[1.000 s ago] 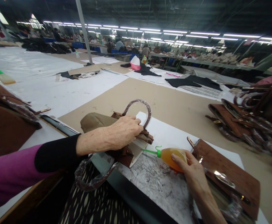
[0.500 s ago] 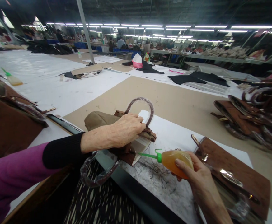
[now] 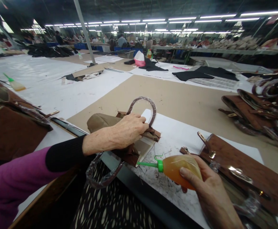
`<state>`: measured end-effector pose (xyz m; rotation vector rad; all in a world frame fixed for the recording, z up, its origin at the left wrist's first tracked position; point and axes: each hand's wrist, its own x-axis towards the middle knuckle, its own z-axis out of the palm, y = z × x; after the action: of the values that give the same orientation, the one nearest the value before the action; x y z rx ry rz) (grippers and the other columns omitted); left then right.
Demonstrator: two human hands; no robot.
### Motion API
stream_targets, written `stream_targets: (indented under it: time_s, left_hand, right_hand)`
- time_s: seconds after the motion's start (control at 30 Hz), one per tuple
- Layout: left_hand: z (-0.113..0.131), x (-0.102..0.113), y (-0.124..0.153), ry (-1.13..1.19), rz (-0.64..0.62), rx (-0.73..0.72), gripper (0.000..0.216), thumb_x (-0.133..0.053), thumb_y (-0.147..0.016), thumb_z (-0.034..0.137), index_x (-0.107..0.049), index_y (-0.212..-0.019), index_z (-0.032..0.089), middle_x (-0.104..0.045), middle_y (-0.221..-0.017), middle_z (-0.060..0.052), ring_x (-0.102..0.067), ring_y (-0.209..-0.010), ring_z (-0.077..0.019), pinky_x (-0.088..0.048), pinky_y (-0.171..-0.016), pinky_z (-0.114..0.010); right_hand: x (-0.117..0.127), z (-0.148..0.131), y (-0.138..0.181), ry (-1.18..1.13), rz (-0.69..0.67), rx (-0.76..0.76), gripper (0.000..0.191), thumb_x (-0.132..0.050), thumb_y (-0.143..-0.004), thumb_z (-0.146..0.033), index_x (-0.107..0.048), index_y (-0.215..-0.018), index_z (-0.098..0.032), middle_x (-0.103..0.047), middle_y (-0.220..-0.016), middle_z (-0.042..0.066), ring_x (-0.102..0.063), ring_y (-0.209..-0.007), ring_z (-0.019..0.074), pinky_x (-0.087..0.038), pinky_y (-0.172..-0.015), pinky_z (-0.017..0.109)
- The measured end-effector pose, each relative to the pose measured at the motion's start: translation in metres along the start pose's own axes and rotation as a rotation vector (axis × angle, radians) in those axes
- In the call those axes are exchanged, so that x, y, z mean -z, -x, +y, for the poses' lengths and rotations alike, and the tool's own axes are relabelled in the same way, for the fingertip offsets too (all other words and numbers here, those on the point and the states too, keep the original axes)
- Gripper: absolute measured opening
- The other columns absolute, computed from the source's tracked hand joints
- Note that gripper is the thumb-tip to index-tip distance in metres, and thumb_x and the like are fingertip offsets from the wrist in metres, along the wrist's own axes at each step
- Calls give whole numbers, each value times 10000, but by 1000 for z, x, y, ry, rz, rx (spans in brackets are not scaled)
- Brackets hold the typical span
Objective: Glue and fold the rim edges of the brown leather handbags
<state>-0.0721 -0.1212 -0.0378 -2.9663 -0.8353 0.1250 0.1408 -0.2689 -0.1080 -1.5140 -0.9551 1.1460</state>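
Observation:
Under my left hand (image 3: pixel 129 130) lies a brown handbag panel (image 3: pixel 129 155) with a khaki lining (image 3: pixel 103 122); the hand is closed on its upper edge, fingertips partly hidden. One plastic-wrapped handle (image 3: pixel 142 99) arches up behind the hand, and another wrapped handle (image 3: pixel 92 176) hangs over the table edge. My right hand (image 3: pixel 205 181) is wrapped round a squeeze glue bottle (image 3: pixel 182 170) of amber liquid. The bottle lies sideways, its green nozzle pointing left, the tip at the bag's lower corner. Whether the tip touches, I cannot tell.
A brown handbag (image 3: pixel 244 171) with gold fittings lies right of my right hand. More bags (image 3: pixel 255 111) are piled at far right, others (image 3: pixel 15 133) at left. A second glue bottle (image 3: pixel 16 84) lies at left. Black pieces (image 3: pixel 193 76) lie farther back.
The glue bottle in my right hand has shifted slightly left and down, bringing its nozzle tip to the bag's corner. My left hand stays almost where it was.

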Motion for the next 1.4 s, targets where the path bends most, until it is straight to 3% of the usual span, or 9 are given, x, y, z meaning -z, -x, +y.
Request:
stream_targets:
  time_s: [0.2,0.37,0.7,0.97,1.2,1.4]
  left_hand:
    - [-3,-7,2,27,44,-19,121,-533,-874,204,-592,-964,147,-610,-994,-77,-530,-957,-212,-388,-857,-339]
    - [-3,-8,3,39,70,-23,151,-460,-907,204,-590,-956,146,-607,-995,-79,-525,-966,-219,-393,-849,-345]
    - [-3,-8,2,22,62,-16,127,-512,-879,201,-591,-963,149,-610,-988,-70,-536,-940,-212,-397,-839,-344]
    - [-3,-7,3,17,78,-22,112,-545,-862,207,-584,-951,151,-614,-982,-68,-534,-924,-212,-395,-815,-344]
    - [-1,-5,3,7,68,-22,115,-546,-844,167,-588,-949,147,-611,-987,-73,-532,-934,-214,-396,-809,-337]
    - [0,-3,2,-9,50,-3,119,-522,-863,180,-590,-953,143,-614,-981,-83,-526,-935,-222,-390,-779,-332]
  right_hand:
    - [-1,6,7,-96,24,-26,362,-755,-712,-495,-638,-901,-209,-611,-672,4,-485,-516,155,-422,-447,240]
    - [3,17,2,-185,83,-75,416,-774,-702,-498,-648,-942,-183,-648,-769,45,-537,-589,185,-417,-428,239]
    - [-5,21,2,-237,55,-99,411,-757,-718,-495,-665,-941,-162,-656,-765,54,-568,-575,195,-410,-415,238]
    - [-4,22,11,-182,23,-118,443,-738,-729,-522,-644,-962,-156,-647,-716,54,-550,-560,201,-403,-412,248]
    - [-4,10,6,-149,94,-72,420,-741,-729,-518,-634,-956,-182,-652,-791,48,-557,-601,209,-428,-457,272]
    - [-10,11,14,-153,42,-92,398,-740,-717,-537,-626,-894,-200,-619,-650,12,-511,-509,174,-410,-431,254]
